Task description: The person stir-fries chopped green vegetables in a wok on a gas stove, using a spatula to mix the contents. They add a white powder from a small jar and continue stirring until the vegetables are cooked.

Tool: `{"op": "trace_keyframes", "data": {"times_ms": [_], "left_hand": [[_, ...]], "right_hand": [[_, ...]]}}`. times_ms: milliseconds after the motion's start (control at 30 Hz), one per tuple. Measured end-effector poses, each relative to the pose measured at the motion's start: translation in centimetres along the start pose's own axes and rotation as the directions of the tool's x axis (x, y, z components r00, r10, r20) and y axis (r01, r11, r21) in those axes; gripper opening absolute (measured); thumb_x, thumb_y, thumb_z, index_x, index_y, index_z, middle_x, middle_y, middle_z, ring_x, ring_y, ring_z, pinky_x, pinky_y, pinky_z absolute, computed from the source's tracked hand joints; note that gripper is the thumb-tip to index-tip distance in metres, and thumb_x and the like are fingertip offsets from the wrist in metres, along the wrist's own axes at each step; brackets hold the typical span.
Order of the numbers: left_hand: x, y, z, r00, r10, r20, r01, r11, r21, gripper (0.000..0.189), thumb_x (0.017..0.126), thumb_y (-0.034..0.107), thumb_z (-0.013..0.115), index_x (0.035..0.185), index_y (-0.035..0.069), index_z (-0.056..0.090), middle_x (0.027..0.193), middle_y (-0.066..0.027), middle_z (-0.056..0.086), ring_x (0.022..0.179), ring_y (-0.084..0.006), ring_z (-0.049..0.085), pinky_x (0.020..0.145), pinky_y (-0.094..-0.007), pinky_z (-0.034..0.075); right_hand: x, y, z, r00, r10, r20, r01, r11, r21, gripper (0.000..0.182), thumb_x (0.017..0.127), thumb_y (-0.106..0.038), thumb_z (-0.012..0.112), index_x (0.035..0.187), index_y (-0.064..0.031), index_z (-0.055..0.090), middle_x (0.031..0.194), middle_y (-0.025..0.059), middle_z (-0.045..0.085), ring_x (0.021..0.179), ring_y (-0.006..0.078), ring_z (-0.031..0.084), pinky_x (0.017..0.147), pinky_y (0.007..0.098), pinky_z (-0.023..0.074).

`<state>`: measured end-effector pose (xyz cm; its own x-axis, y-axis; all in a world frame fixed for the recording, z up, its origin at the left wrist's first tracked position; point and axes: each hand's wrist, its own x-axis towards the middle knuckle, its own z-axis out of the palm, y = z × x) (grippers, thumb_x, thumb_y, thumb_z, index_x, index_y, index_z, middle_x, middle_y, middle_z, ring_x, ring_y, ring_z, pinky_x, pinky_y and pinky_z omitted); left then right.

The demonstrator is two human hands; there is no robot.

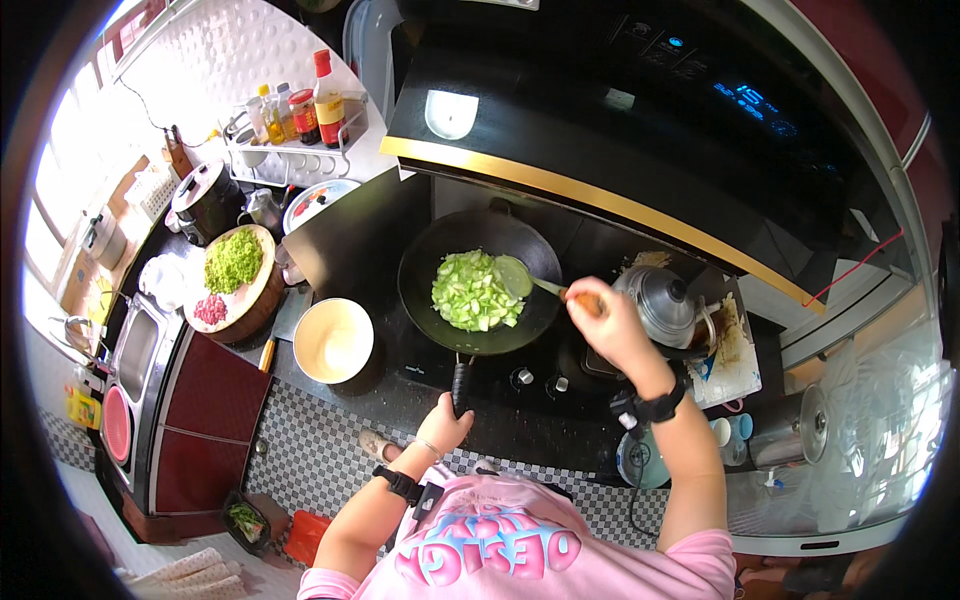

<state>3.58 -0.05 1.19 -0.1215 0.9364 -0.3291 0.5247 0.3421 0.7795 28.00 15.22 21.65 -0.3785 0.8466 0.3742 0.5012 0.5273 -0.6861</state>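
A dark wok (420, 247) sits on the black stove, and chopped pale-green vegetable pieces (474, 292) lie heaped in its middle. My left hand (445, 426) grips the wok's black handle (461, 382) from the front. Held in my right hand (604, 319) is the wooden handle (587, 301) of a metal cooking ladle. Its round head (514, 277) rests against the right side of the vegetable heap. Just beyond my right hand stands a metal kettle (655, 300) with a black lid knob.
Left of the wok stands a cream bowl (334, 341), with a cleaver (292, 315) beside it. A round wooden chopping board (251, 319) bears chopped greens (234, 261) and minced meat (211, 309). The range hood (600, 202) overhangs the stove. Sauce bottles (328, 105) stand on a wall rack.
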Motion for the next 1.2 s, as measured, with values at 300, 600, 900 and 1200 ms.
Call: {"op": "trace_keyframes", "data": {"times_ms": [300,600,900,1200], "left_hand": [[0.3,-1.1,0.7,0.998,0.063,-0.031,-0.063,0.998,-0.019,0.059,0.087,0.034,0.066,0.125,-0.005,0.045,0.097,-0.0314,0.066,0.093,-0.0461,0.065,0.081,-0.048,0.052],[-0.2,-0.1,0.0,0.999,0.036,-0.016,-0.037,0.998,-0.044,0.059,0.087,0.033,0.065,0.126,-0.006,0.044,0.089,-0.0269,0.068,0.082,-0.0394,0.069,0.076,-0.045,0.054],[-0.3,0.3,-0.2,0.999,0.034,-0.001,-0.034,0.999,-0.037,0.064,0.088,0.033,0.064,0.131,-0.007,0.041,0.087,-0.0265,0.068,0.081,-0.0387,0.069,0.075,-0.044,0.054],[0.1,-0.7,0.3,1.0,0.008,0.007,-0.008,1.0,-0.015,0.065,0.087,0.035,0.065,0.131,-0.006,0.042,0.1,-0.0311,0.066,0.095,-0.0435,0.066,0.082,-0.0454,0.052]], "right_hand": [[4.8,0.2,2.1,0.98,0.182,-0.08,-0.182,0.983,0.004,0.022,0.087,-0.026,0.07,0.087,-0.0051,0.064,0.067,0.0091,0.064,0.057,0.0214,0.063,0.058,0.0313,0.0482],[2.2,0.5,5.2,0.986,-0.048,-0.161,0.054,0.998,0.035,0.013,0.086,-0.016,0.069,0.096,-0.0076,0.067,0.079,0.0174,0.066,0.071,0.031,0.069,0.063,0.0337,0.0518],[-2.1,2.4,6.7,0.989,0.017,-0.15,0.004,0.99,0.142,0.012,0.086,-0.008,0.068,0.097,-0.0032,0.066,0.089,0.0159,0.071,0.081,0.032,0.071,0.072,0.0344,0.0546],[-2.1,6.9,9.6,0.916,0.026,-0.401,-0.011,0.999,0.039,0.012,0.087,-0.009,0.068,0.097,-0.0028,0.067,0.092,0.0168,0.07,0.084,0.0343,0.069,0.074,0.0371,0.0541]]}}
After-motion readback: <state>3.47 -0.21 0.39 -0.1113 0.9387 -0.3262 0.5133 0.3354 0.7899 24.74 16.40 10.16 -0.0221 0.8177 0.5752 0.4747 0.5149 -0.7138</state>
